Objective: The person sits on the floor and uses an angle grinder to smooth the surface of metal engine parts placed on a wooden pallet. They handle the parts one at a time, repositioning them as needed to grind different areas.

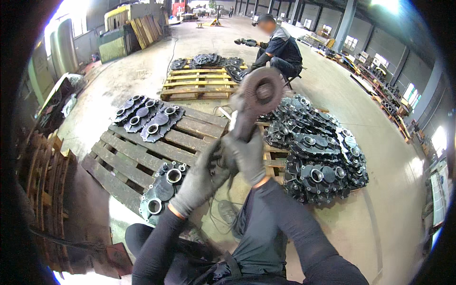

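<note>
An angle grinder [245, 122] with a round, worn disc is raised in front of me, its disc end pointing up and away. My right hand [248, 154], in a grey glove, is wrapped round its body. Beside it my left hand [202, 179], gloved too, closes on the rear part of the tool, where its cord hangs down. The grinder is slightly blurred. Below my left hand a dark metal cover casting [163, 192] with two large round holes lies on the near edge of a wooden pallet [128, 159]. The grinder touches no casting.
More castings [146, 116] lie at the pallet's far end. To the right, a high heap of castings [323, 152] covers another pallet. A seated co-worker [280, 47] is beyond, by a yellowish pallet [202, 85] with castings. Upright pallets [45, 190] stand at left.
</note>
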{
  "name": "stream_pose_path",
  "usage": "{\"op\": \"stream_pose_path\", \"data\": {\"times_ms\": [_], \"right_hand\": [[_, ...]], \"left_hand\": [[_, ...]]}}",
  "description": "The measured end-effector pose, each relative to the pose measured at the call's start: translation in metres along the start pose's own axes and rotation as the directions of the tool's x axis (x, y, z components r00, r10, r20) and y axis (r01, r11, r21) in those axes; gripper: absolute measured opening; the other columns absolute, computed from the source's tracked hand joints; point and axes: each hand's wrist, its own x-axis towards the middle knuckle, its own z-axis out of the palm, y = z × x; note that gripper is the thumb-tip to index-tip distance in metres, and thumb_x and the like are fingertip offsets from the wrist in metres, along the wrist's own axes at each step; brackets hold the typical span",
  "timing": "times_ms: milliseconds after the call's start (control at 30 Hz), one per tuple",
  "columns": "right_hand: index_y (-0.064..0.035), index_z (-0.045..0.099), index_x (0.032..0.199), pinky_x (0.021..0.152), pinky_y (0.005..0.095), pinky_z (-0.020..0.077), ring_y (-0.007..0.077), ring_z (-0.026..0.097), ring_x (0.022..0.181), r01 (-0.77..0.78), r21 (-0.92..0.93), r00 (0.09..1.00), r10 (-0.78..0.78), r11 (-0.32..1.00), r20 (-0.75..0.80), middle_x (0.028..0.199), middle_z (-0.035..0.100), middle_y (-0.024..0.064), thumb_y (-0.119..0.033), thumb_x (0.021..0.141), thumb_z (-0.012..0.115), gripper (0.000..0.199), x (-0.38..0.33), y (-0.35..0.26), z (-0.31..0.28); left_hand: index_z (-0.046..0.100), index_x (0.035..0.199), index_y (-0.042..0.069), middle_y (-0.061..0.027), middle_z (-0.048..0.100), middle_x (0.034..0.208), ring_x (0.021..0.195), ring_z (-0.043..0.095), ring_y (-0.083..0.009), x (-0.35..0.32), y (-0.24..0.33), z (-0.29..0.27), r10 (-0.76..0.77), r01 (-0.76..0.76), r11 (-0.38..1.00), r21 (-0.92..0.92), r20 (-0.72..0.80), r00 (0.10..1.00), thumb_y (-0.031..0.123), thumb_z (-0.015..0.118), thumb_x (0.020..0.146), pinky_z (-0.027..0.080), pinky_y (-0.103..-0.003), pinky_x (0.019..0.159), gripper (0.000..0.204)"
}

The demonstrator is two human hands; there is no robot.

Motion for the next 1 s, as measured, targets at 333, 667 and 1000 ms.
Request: {"op": "stream_pose_path", "data": {"times_ms": [333, 667, 1000], "right_hand": [[0.0003, 0.06, 0.137, 0.091, 0.0312, 0.0559, 0.0141, 0.066, 0.102, -0.208, 0.207, 0.941, 0.138, 0.956, 0.31, 0.118, 0.07, 0.0051, -0.031, 0.095, 0.082, 0.057, -0.072, 0.027, 0.022], [0.0019, 0.059, 0.141, 0.098, 0.0408, 0.0624, 0.0263, 0.074, 0.109, -0.687, 0.469, 0.697, 0.323, 0.554, 0.64, 0.123, 0.073, 0.0155, -0.041, 0.097, 0.079, 0.065, -0.071, 0.052, -0.006], [-0.0008, 0.067, 0.126, 0.086, 0.0384, 0.0642, 0.0239, 0.076, 0.096, -0.58, 0.319, 0.789, 0.418, 0.75, 0.45, 0.108, 0.075, 0.0109, -0.039, 0.097, 0.078, 0.049, -0.072, 0.064, -0.018]], "left_hand": [[0.031, 0.162, -0.003, -0.0226, 0.069, 0.133, 0.116, 0.074, -0.0325, -0.093, -0.008, 0.012, -0.224, 0.219, 0.971, -0.091, -0.049, 0.973, 0.019, 0.083, 0.088, 0.059, -0.044, 0.099, 0.093], [0.047, 0.152, -0.006, -0.0123, 0.071, 0.124, 0.106, 0.07, -0.0158, -0.1, 0.013, 0.004, -0.389, 0.408, 0.907, -0.105, 0.165, 0.906, 0.031, 0.082, 0.093, 0.058, -0.032, 0.095, 0.078], [0.04, 0.154, -0.006, -0.0356, 0.07, 0.126, 0.122, 0.072, -0.0435, -0.112, 0.007, 0.053, -0.504, 0.504, 0.863, -0.024, -0.073, 0.86, 0.042, 0.083, 0.088, 0.056, -0.046, 0.104, 0.092]]}}
